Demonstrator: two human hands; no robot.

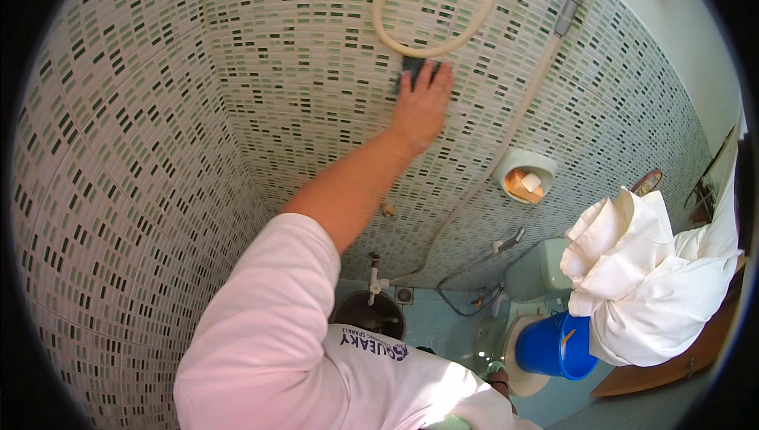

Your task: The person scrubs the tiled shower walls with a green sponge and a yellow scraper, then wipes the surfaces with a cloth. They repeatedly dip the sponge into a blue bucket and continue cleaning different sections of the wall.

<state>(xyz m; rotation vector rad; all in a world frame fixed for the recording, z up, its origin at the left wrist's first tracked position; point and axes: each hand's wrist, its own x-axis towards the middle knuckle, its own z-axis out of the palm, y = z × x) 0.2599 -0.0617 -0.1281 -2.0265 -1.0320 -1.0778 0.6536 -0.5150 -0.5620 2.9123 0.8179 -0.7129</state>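
My left hand (422,104) is pressed flat over a dark scouring pad (414,66) on the mosaic-tiled wall (308,98). The fingers are spread across the pad, just under a hanging loop of cream hose (428,50). Low down, past the edge of my shirt, part of my right hand (497,378) shows, with a dark band at the wrist. A small pale green thing (496,366) is at its fingers; whether they grip it cannot be made out.
A recessed soap holder (516,160) contains orange and white pieces. A blue bucket (542,347) stands on the toilet (533,270). White cloth (646,288) hangs at right. Beneath a tap (375,282) sits a dark bucket (362,305). A bidet sprayer (510,241) is wall-mounted.
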